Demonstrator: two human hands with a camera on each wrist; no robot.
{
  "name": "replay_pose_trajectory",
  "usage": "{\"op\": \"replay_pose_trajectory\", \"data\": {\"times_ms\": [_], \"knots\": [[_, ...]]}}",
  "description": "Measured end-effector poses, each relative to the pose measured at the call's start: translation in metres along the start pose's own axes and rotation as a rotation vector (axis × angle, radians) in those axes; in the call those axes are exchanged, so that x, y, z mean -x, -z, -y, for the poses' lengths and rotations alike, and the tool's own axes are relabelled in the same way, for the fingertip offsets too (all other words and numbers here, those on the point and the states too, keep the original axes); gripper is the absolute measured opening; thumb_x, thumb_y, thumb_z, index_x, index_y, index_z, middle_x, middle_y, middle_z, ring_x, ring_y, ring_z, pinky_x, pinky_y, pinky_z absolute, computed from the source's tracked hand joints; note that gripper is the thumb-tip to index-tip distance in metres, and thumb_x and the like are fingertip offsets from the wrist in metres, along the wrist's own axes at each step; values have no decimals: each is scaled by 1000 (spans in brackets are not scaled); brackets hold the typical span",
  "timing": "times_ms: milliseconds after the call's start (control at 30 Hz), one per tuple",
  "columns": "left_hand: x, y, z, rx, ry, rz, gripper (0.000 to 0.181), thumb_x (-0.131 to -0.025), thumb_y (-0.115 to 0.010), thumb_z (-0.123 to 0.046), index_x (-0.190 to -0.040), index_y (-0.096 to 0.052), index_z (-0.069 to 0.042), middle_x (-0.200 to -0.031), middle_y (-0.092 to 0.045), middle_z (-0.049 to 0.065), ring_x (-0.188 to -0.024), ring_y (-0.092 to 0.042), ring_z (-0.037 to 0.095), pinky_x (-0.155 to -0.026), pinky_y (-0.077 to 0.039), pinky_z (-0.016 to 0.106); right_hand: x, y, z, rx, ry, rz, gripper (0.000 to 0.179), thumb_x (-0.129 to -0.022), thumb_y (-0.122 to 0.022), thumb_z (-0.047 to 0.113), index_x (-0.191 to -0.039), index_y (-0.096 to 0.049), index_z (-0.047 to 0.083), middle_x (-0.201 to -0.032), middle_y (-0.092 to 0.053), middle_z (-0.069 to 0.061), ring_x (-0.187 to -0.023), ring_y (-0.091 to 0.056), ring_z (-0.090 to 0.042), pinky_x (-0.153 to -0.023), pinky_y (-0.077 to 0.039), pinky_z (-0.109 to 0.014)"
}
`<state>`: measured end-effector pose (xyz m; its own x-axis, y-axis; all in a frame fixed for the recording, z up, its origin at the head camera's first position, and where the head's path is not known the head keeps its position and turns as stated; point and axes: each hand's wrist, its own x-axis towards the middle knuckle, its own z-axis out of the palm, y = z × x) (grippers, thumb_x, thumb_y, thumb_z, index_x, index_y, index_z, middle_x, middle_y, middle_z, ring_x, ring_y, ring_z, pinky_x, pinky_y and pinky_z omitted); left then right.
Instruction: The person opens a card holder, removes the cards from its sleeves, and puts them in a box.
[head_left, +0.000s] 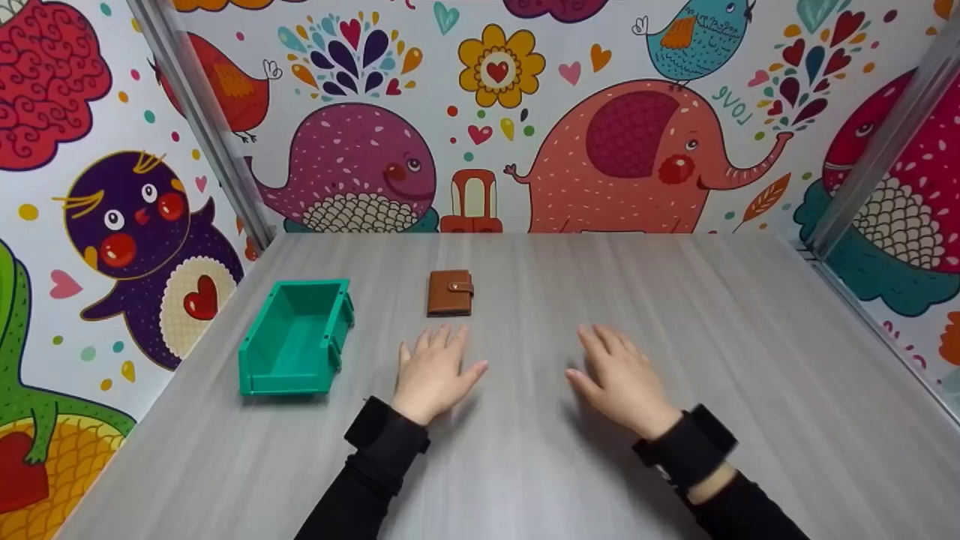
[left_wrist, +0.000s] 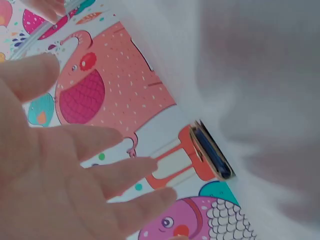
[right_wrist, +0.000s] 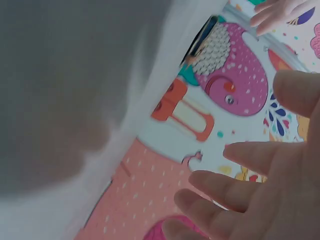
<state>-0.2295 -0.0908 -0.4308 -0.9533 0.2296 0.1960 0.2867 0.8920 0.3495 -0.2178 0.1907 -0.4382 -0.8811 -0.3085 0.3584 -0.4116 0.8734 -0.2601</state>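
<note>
The brown wallet point(head_left: 442, 294) lies on the table point(head_left: 525, 465), its strap apparently fastened, to the right of the green bin point(head_left: 285, 384) and outside it. Just short of it, the left hand point(head_left: 433, 375) is spread and holds nothing, and the right hand point(head_left: 626, 386), farther off, is likewise empty with fingers apart. The work looks barely begun: no step appears done, and all handling of the wallet seems left.
</note>
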Motion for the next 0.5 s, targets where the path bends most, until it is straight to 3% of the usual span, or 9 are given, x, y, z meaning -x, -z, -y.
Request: {"op": "replay_pose_trajectory", "data": {"times_ms": [233,500], "knots": [[-18,10,13,27,55,-20,59,-97,-61,-41,-142,-51,-5,-136,-56,19,-123,-51,41,-101,-32,60,-33,-11,16,-40,69,-49,52,-93,-69,25,-134,-55,-3,-126,-59,-23,-116,-55,-41,-94,-44,-54],[-45,21,28,91,162,1,55,-98,-60,-36,-142,-51,-5,-136,-57,17,-123,-53,39,-100,-37,59,-70,-18,31,-71,-9,44,47,-96,-64,26,-134,-56,-1,-125,-61,-20,-115,-57,-38,-95,-45,-51]]}}
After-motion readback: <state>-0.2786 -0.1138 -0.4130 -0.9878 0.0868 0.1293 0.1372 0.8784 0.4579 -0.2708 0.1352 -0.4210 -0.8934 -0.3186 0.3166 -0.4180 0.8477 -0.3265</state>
